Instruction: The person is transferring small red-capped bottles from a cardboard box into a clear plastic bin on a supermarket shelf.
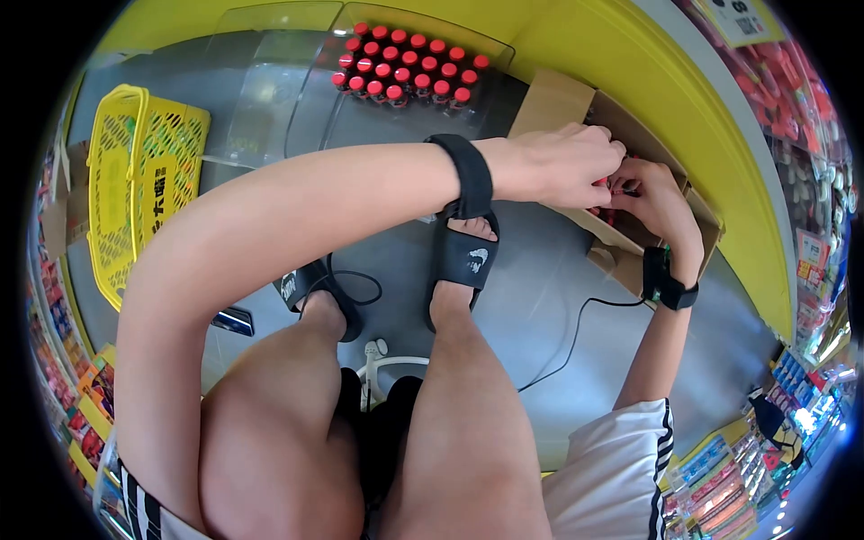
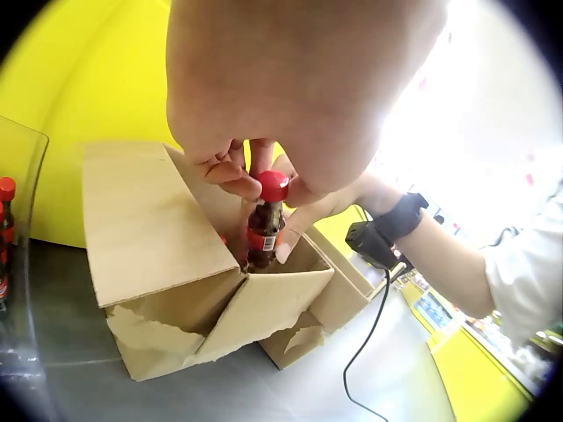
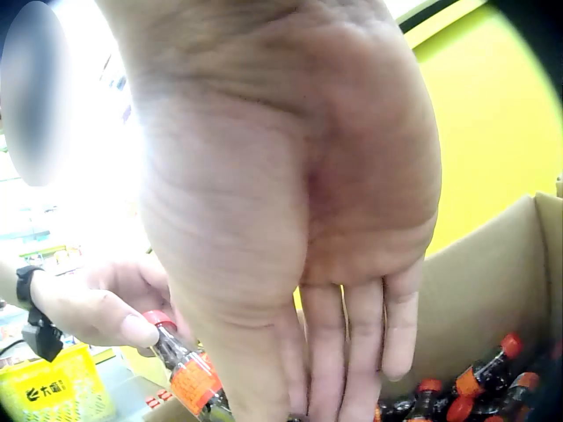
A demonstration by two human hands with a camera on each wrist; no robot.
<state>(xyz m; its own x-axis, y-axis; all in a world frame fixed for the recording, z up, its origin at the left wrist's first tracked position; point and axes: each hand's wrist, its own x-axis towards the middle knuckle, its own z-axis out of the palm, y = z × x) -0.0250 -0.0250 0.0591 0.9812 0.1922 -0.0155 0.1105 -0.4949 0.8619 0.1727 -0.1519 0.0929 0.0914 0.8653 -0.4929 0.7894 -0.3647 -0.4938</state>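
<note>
I see one small bottle (image 2: 265, 230) of dark liquid, red-capped and orange-labelled, at the mouth of the cardboard box (image 2: 158, 233); the left hand (image 1: 567, 164) pinches its cap, the right hand (image 1: 661, 200) its body. More matching bottles (image 3: 479, 380) lean at angles inside the box; left of it, I count upright rows (image 1: 410, 58) of others.

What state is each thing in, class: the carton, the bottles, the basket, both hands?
Carton: open, flaps spread, one torn.
Held bottle: capped, upright.
Bottles in carton: capped, tilted, jumbled.
Bottles in rows: capped, standing.
Basket: open-topped.
Left hand: pinching the held bottle's cap.
Right hand: beside that bottle, grip unclear.
</note>
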